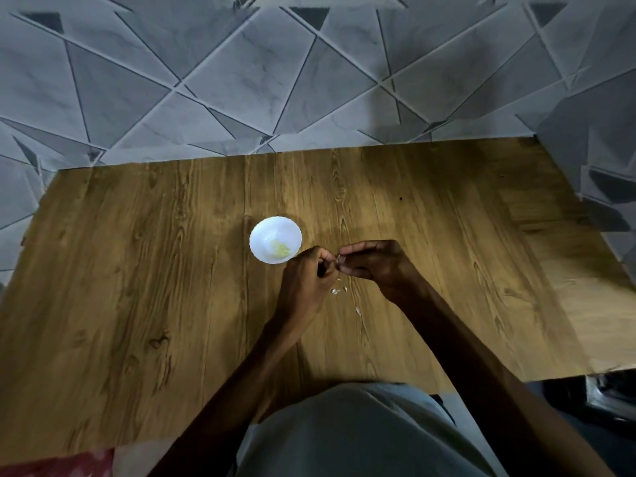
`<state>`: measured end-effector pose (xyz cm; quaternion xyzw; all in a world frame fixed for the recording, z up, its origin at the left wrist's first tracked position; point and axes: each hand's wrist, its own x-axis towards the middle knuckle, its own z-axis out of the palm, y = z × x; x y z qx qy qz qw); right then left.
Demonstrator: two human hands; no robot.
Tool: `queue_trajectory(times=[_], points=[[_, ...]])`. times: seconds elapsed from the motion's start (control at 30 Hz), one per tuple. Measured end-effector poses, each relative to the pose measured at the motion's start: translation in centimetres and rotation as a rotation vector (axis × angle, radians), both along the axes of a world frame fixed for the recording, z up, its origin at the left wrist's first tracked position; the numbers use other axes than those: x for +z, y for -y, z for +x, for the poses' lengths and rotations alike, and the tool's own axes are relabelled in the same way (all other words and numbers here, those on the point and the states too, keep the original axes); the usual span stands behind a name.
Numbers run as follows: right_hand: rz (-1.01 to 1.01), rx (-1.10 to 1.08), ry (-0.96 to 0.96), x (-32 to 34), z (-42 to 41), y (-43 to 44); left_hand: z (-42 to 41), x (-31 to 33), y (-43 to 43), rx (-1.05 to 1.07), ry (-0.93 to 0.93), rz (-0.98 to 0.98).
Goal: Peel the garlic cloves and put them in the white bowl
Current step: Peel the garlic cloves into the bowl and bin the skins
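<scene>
Head view: both hands met over the middle of the table (155,270). The curled fingers of the left hand (309,278) and right hand (377,265) pinched one clove (339,260) between them; its long axis was too small to tell. The bowl (257,231), holding peeled cloves (281,250), sat just far-left of the left hand, probably the nearer hand for the drop. Skins (339,290) lay below the hands.

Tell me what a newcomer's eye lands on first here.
The bright white bowl stands out at the middle of the dim wooden table, with a few pale yellow peeled cloves inside. Just right of it the left hand and right hand meet, pinching a small garlic clove between their fingertips. Whitish skin scraps lie on the wood just below the hands.
</scene>
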<state>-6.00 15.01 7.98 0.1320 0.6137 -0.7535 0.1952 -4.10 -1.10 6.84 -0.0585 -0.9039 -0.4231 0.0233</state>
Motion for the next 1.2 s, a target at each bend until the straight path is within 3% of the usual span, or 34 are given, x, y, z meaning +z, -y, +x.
queue_trajectory(times=[0.83,1.03,1.2], points=[[0.035,0.045,0.072,0.1,-0.6,-0.1,-1.2,-0.3,0.2,-0.012,0.178,0.143],[-0.005,0.117,0.072,0.0,-1.0,-0.9,-1.6,-0.2,0.3,0.039,0.454,0.406],[-0.008,0.138,0.06,-0.3,-1.0,-1.3,-1.5,-0.2,-0.2,0.08,0.496,0.483]])
